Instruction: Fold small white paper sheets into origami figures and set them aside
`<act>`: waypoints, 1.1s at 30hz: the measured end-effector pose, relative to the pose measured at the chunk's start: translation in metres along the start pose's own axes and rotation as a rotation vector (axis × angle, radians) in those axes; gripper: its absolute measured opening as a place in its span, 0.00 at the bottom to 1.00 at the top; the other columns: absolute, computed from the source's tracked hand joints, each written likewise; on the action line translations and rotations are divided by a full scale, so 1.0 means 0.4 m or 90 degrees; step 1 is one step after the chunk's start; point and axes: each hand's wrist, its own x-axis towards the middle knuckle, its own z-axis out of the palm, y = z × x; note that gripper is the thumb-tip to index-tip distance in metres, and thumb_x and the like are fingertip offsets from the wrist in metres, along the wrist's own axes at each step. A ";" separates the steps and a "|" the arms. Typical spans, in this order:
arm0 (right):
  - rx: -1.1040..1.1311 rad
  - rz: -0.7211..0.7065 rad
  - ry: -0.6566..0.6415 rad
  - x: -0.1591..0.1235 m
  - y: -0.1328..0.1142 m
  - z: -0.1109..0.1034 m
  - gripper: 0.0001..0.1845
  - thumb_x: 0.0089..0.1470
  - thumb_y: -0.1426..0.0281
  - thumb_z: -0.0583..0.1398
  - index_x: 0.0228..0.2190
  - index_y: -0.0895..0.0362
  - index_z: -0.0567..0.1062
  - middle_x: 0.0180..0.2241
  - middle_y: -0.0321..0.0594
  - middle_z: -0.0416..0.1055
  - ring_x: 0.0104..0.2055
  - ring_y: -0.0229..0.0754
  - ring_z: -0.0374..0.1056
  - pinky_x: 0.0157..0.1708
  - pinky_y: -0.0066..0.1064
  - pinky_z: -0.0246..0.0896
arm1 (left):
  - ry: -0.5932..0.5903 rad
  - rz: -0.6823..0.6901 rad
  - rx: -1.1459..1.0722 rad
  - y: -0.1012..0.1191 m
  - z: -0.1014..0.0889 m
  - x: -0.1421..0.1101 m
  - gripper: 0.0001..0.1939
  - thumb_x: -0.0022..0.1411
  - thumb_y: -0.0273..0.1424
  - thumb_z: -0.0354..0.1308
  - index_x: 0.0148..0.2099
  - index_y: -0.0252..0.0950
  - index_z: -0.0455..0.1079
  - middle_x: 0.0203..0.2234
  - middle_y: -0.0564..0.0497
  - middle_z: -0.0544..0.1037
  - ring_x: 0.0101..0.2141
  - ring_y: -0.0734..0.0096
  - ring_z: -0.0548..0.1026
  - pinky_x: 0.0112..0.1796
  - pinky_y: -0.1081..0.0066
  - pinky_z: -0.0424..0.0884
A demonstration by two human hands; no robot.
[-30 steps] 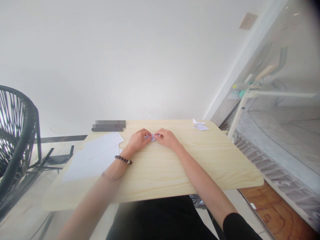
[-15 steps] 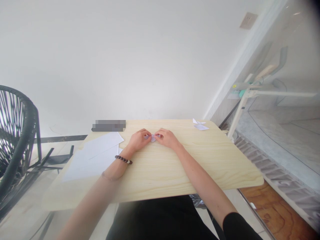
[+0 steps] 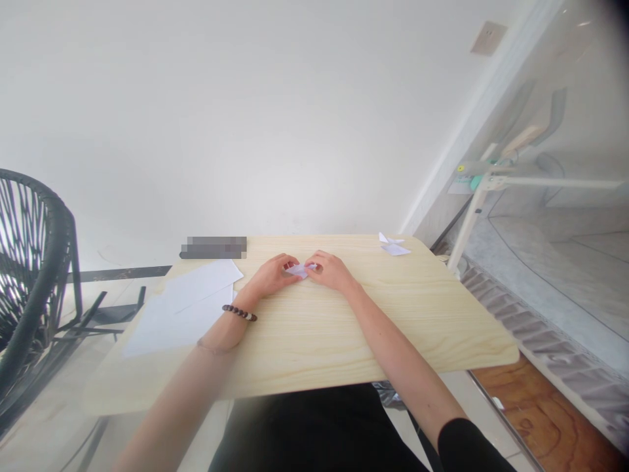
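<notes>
A small piece of folded white paper (image 3: 297, 270) is between my two hands, just above or on the wooden table. My right hand (image 3: 330, 270) pinches its right end between thumb and fingertips. At the paper's left end, the fingers and thumb of my left hand (image 3: 273, 275) curl around it, a little apart, with the paper between them. Part of the paper is hidden by my fingertips. A dark beaded bracelet (image 3: 239, 313) circles my left wrist.
White paper sheets (image 3: 187, 308) lie on the left of the light wooden table (image 3: 314, 334). Folded paper pieces (image 3: 395, 250) sit at the back right. A blurred-out dark object (image 3: 213, 248) lies at the back left. A woven chair (image 3: 54, 216) stands left; a white frame (image 3: 472, 226) stands right.
My left hand has loosened and shifted slightly left, so more of the folded paper shows between my hands. My right hand keeps its pinch in nearly the same place.
</notes>
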 end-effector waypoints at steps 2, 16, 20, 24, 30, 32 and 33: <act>-0.009 -0.006 0.004 -0.001 0.001 0.003 0.07 0.45 0.69 0.55 0.28 0.54 0.72 0.32 0.35 0.66 0.28 0.32 0.62 0.32 0.25 0.55 | 0.000 0.004 0.000 0.000 0.000 0.000 0.16 0.49 0.39 0.53 0.39 0.37 0.65 0.32 0.50 0.69 0.32 0.70 0.67 0.33 0.72 0.64; 0.084 -0.006 0.006 0.001 0.016 0.000 0.10 0.45 0.68 0.56 0.33 0.56 0.71 0.33 0.37 0.67 0.29 0.32 0.62 0.32 0.25 0.56 | 0.027 -0.001 -0.007 -0.004 0.004 0.002 0.16 0.50 0.41 0.51 0.39 0.36 0.65 0.32 0.50 0.69 0.32 0.71 0.67 0.33 0.72 0.64; 0.132 0.028 0.004 -0.003 0.042 -0.011 0.11 0.44 0.67 0.56 0.32 0.57 0.71 0.31 0.37 0.68 0.28 0.32 0.62 0.30 0.25 0.56 | 0.039 -0.021 -0.016 -0.015 0.005 0.005 0.15 0.49 0.39 0.53 0.39 0.36 0.65 0.33 0.49 0.70 0.33 0.70 0.68 0.32 0.72 0.65; 0.156 0.046 -0.002 -0.005 0.050 -0.012 0.10 0.46 0.66 0.54 0.29 0.57 0.73 0.29 0.37 0.70 0.28 0.33 0.62 0.31 0.25 0.56 | 0.054 -0.067 -0.052 -0.032 0.006 0.009 0.15 0.48 0.38 0.54 0.38 0.36 0.65 0.33 0.50 0.72 0.32 0.71 0.69 0.32 0.72 0.65; 0.203 0.105 0.056 -0.002 0.058 -0.012 0.12 0.47 0.65 0.53 0.29 0.58 0.73 0.27 0.37 0.71 0.27 0.34 0.63 0.30 0.25 0.56 | 0.082 -0.101 -0.091 -0.040 0.003 0.008 0.13 0.50 0.36 0.52 0.37 0.35 0.66 0.31 0.50 0.74 0.28 0.73 0.71 0.32 0.73 0.66; 0.207 0.122 0.068 -0.002 0.065 -0.011 0.12 0.47 0.65 0.53 0.29 0.58 0.73 0.26 0.37 0.71 0.27 0.34 0.64 0.30 0.26 0.56 | 0.085 -0.101 -0.078 -0.034 0.002 0.006 0.13 0.51 0.37 0.51 0.36 0.36 0.66 0.29 0.51 0.74 0.27 0.73 0.71 0.31 0.74 0.66; 0.209 0.127 0.071 -0.003 0.069 -0.010 0.12 0.46 0.65 0.54 0.29 0.58 0.73 0.27 0.37 0.71 0.27 0.34 0.64 0.30 0.26 0.57 | 0.087 -0.101 -0.065 -0.030 0.001 0.006 0.13 0.51 0.38 0.51 0.36 0.36 0.67 0.27 0.51 0.74 0.27 0.73 0.71 0.30 0.74 0.66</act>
